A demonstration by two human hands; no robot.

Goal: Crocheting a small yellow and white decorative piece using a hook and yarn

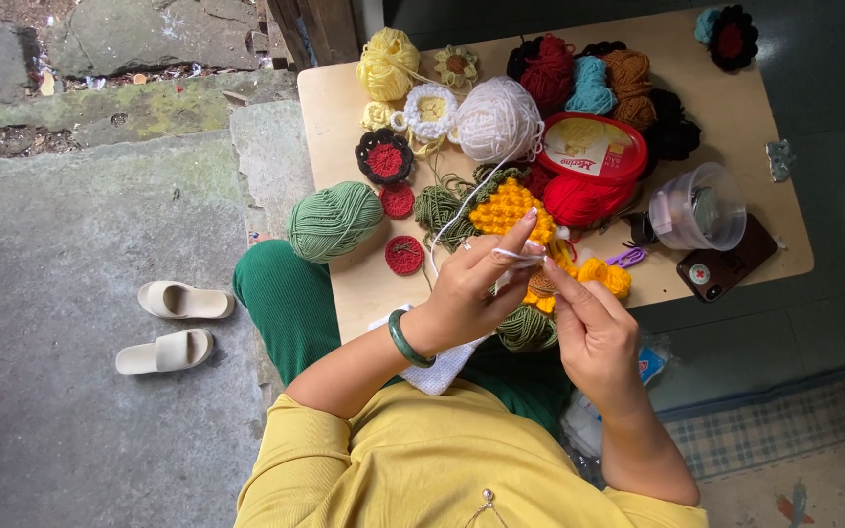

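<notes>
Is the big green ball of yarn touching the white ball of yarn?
Apart. The head view shows the green ball at the table's near-left edge, with bare tabletop and small crocheted rounds separating it from the white ball.

A round red tub (pixel 594 149) with a yellow-and-white label sits mid-table (pixel 325 98); a blue packet (pixel 649 365) lies below its near edge.

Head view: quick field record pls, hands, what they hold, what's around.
left hand: holds white yarn strand over the fingers, grips the crochet piece
right hand: pinches the yellow and orange crochet flower
wrist: green bangle on the left
table: wooden, with white yarn ball, green yarn ball, red-lidded tub, phone
floor: two pale sandals
</notes>
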